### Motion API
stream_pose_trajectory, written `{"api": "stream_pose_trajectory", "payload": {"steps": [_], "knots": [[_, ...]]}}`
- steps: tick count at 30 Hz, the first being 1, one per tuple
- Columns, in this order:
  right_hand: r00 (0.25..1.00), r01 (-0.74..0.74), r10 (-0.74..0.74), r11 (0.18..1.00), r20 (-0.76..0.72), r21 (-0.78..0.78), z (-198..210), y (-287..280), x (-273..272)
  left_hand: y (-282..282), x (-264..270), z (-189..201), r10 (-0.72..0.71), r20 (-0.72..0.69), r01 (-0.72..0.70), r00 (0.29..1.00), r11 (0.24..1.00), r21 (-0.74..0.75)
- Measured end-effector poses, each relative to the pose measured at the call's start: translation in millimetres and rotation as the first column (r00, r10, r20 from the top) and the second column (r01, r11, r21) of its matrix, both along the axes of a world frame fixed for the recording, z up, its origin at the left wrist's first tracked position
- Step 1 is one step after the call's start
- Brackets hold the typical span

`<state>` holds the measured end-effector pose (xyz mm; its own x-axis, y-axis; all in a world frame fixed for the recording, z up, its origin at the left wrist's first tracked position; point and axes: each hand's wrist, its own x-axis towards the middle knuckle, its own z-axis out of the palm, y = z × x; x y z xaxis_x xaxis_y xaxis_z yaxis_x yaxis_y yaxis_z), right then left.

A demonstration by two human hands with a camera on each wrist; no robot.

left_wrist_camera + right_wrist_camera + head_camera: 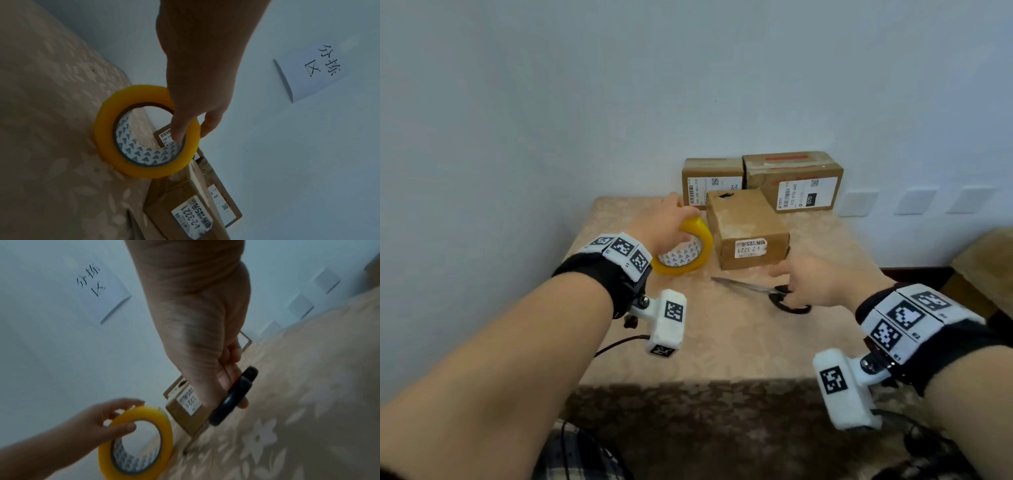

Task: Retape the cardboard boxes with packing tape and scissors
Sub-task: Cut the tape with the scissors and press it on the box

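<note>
At left of centre in the head view the left hand (666, 224) grasps the yellow roll of packing tape (690, 251), thumb inside the core and fingers over the outer rim, the roll tilted on edge on the patterned tablecloth (722, 342). The roll looks light and rigid, its wound face likely slick, so the rim-and-core hold suits it; the loose tape end cannot be made out. Just right stands the nearest cardboard box (748, 229), probably light, stiff-walled, with a torn hole at its top far edge. Two more boxes (791, 180) sit behind it against the wall. At lower right the scissors (760, 289) lie flat, blades pointing left; the right hand (815, 284) curls fingers around the black handles, partly covering them.
</note>
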<state>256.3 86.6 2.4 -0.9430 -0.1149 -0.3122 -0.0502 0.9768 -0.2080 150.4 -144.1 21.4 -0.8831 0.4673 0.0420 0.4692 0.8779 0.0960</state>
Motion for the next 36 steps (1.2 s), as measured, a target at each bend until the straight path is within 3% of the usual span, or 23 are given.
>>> {"api": "stream_pose_trajectory", "payload": {"steps": [4,5,7,9,12,15,20,24,36], "knots": [[0.993,0.099,-0.110,0.974,-0.043,-0.203,18.3,30.1,15.3,-3.4,3.4,2.0,0.010,0.019,-0.011,1.000,0.999,0.041],[0.984,0.138,-0.169,0.932,-0.064,-0.334,21.2,33.5,17.1,-4.3,3.9,2.1,0.016,0.019,-0.017,1.000,0.999,0.051],[0.957,0.151,-0.272,0.764,-0.101,-0.627,24.9,28.7,15.5,-5.3,5.1,3.1,0.022,0.022,-0.023,1.000,0.998,0.063],[0.909,0.173,-0.398,0.632,-0.125,-0.756,23.6,9.7,2.7,-5.7,4.6,4.4,0.025,0.024,-0.026,0.999,0.998,0.052],[0.783,0.204,-0.542,0.686,-0.304,-0.698,11.8,-28.5,-29.8,-5.1,2.3,6.6,0.026,0.028,-0.027,0.999,1.000,0.016],[0.737,0.284,-0.584,0.724,-0.340,-0.628,-1.8,-56.6,-56.0,-3.4,-4.0,6.6,0.010,0.048,-0.011,0.999,0.999,0.036],[0.731,0.366,-0.535,0.832,-0.423,-0.418,-14.2,-73.3,-76.9,-0.7,-13.6,3.2,-0.072,0.030,0.071,0.997,0.996,0.048],[0.736,0.357,-0.526,0.836,-0.426,-0.416,-21.9,-72.4,-86.9,-0.5,-17.1,4.1,-0.123,0.081,0.120,0.989,0.992,0.044],[0.791,0.316,-0.483,0.849,-0.377,-0.424,-22.4,-59.4,-88.2,7.1,-19.2,28.4,-0.185,0.166,0.221,0.969,0.947,-0.233]]}}
